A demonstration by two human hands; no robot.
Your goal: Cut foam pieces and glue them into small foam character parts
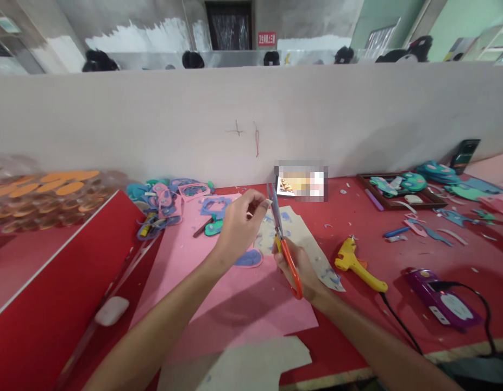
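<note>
From my seat far away, I can see a white wall (pixel 153 119) across the far side of the red table (pixel 341 217). A tall red board (pixel 80 271) stands along the left and makes an edge there. On the right, a yellow glue gun (pixel 359 266) and a purple box (pixel 439 301) with a black cord take up room. Farther back is a brown tray (pixel 422 206) with cut shapes in it. There is open red table between the tray and the pale sheet (pixel 312 250), with only little scraps on it.

Both arms reach in from the near side. I see the left hand (pixel 243 217) lifted over the pink sheet (pixel 251 304), its fingers pinched on a small white bit (pixel 268 203). The right hand (pixel 302 263) is lower and nearer, closed around the handle of the orange scissors (pixel 281 239). The two hands are apart.

The scissors point up and away, and their tips are a little bit apart. The small white bit is just left of the blades. I can't tell if they touch. A blue oval (pixel 251 258) with a pink rim lies below, between the hands.
</note>
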